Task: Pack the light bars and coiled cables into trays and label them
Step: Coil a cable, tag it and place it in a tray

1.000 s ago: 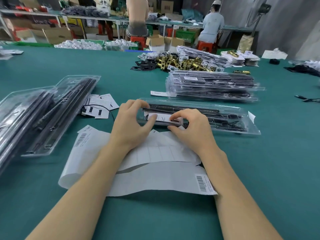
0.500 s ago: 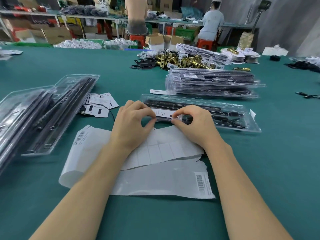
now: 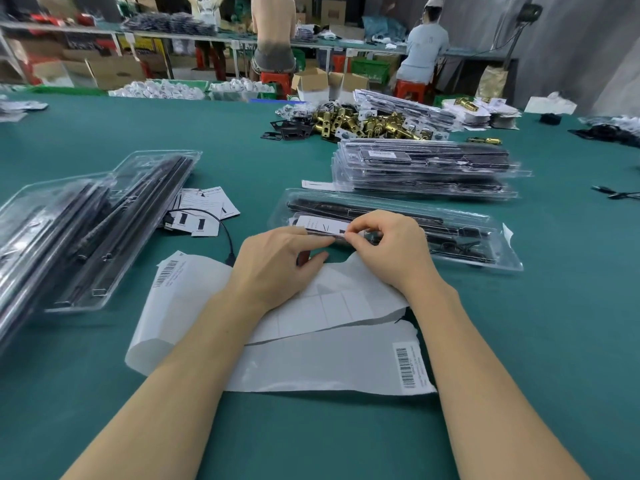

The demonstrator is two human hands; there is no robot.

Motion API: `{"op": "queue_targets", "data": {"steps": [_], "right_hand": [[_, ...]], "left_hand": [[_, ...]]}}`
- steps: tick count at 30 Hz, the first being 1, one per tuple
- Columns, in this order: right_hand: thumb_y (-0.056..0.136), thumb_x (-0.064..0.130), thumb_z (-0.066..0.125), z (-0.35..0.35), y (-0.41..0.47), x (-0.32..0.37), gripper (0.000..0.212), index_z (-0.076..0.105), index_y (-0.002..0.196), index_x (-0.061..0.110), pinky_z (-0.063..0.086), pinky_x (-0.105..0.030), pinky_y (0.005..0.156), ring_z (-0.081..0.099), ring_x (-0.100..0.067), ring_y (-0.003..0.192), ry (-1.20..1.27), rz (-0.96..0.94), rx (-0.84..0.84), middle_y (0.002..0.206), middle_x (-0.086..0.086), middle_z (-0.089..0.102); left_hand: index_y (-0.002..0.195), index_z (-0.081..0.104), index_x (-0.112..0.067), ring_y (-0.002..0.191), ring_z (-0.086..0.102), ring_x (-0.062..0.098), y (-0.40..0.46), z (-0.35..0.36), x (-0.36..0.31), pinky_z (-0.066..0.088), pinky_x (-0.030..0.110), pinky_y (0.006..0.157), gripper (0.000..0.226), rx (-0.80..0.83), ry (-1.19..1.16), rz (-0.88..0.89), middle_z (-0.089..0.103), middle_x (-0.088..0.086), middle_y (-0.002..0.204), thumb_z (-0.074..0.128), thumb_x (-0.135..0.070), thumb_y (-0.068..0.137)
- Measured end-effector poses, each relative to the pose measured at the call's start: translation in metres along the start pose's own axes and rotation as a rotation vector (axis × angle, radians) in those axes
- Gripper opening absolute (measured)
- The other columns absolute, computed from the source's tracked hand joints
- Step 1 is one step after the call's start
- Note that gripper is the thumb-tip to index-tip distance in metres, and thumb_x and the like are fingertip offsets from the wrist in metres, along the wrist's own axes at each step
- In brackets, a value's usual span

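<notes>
A clear plastic tray [image 3: 460, 233] holding black light bars and a coiled cable lies flat on the green table just beyond my hands. A white label [image 3: 320, 226] sits on the tray's near left part. My left hand [image 3: 277, 261] and my right hand [image 3: 391, 251] meet fingertip to fingertip at the label's near edge, and both pinch it. Under my wrists lie white label backing sheets [image 3: 329, 358], each with a barcode sticker at one end.
A stack of closed, packed trays [image 3: 426, 171] stands behind the tray. Open trays of light bars [image 3: 97, 230] lie at the left, with printed cards [image 3: 204, 209] and a black cable [image 3: 227, 237] beside them. Brass hardware [image 3: 367, 123] is piled farther back. Two people sit at a far bench.
My two hands have drawn together: the fingertips were apart on the label and now touch at its near edge. The tray has stayed in place.
</notes>
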State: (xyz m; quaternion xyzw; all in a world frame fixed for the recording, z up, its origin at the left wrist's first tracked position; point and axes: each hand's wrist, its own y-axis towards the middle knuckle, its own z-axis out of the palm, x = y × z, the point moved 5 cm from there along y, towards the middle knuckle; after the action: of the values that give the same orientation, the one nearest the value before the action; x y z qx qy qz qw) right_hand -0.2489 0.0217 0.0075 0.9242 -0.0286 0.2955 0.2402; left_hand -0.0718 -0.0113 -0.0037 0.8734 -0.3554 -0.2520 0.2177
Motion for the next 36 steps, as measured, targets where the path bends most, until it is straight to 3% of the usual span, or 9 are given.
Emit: {"op": "queue_targets", "data": {"steps": [3,6,16,23,28,33,36], "right_hand": [[0.09,0.029,0.068,0.004,0.002,0.005,0.006,0.073,0.087,0.03,0.042,-0.029,0.07,0.061,-0.015,0.086,-0.086,-0.028,-0.018,0.084,0.016,0.063],[0.091,0.029,0.064,0.007,0.002,0.007,0.007,0.07,0.087,0.03,0.035,-0.027,0.067,0.06,-0.016,0.086,-0.11,-0.025,-0.02,0.082,0.016,0.059],[0.093,0.029,0.063,0.007,0.002,0.006,0.006,0.068,0.088,0.029,0.042,-0.029,0.07,0.062,-0.017,0.09,-0.095,-0.05,-0.001,0.082,0.015,0.06],[0.093,0.033,0.063,0.009,-0.002,0.007,0.004,0.066,0.09,0.034,0.039,-0.028,0.068,0.06,-0.01,0.087,-0.059,-0.057,0.013,0.083,0.021,0.061],[0.093,0.033,0.064,0.009,-0.004,0.007,0.006,0.069,0.093,0.036,0.038,-0.027,0.069,0.057,-0.007,0.085,-0.039,-0.055,0.007,0.081,0.024,0.061],[0.093,0.035,0.065,0.012,-0.003,0.005,0.014,0.076,0.097,0.043,0.046,-0.027,0.078,0.059,-0.002,0.098,-0.007,-0.038,0.044,0.103,0.023,0.068],[0.088,0.042,0.069,0.013,-0.002,0.004,0.012,0.077,0.096,0.045,0.048,-0.027,0.078,0.058,0.0,0.096,-0.009,-0.017,0.068,0.104,0.026,0.066]], "left_hand": [[0.122,0.061,-0.058,0.068,0.043,0.004,0.0,0.004,-0.001,0.029,0.02,0.051,0.034,0.065,0.016,0.001,0.052,-0.015,0.069,0.06,-0.042,0.093],[0.124,0.059,-0.059,0.072,0.043,0.003,0.0,0.005,-0.001,0.026,0.016,0.052,0.035,0.088,0.034,-0.013,0.05,-0.018,0.069,0.057,-0.042,0.094],[0.133,0.05,-0.055,0.095,0.06,0.013,0.004,0.015,-0.003,0.046,0.03,0.063,0.037,0.158,0.16,-0.065,0.063,-0.011,0.089,0.042,-0.051,0.098],[0.109,0.079,-0.028,0.088,0.059,0.017,0.002,-0.001,0.001,0.051,0.037,0.07,0.02,0.009,-0.063,-0.049,0.067,-0.007,0.092,0.066,-0.027,0.093],[0.11,0.074,-0.043,0.086,0.054,0.014,0.0,-0.002,0.004,0.043,0.03,0.06,0.022,0.014,0.076,-0.109,0.055,-0.012,0.082,0.063,-0.041,0.091],[0.079,0.08,-0.021,0.066,0.056,0.019,0.004,-0.014,0.012,0.049,0.036,0.062,0.012,-0.155,-0.085,-0.151,0.061,-0.005,0.071,0.073,-0.027,0.086],[0.081,0.068,-0.017,0.084,0.053,0.02,0.001,-0.016,0.025,0.043,0.033,0.066,0.016,-0.25,-0.046,-0.319,0.054,-0.006,0.082,0.07,-0.031,0.088]]}}
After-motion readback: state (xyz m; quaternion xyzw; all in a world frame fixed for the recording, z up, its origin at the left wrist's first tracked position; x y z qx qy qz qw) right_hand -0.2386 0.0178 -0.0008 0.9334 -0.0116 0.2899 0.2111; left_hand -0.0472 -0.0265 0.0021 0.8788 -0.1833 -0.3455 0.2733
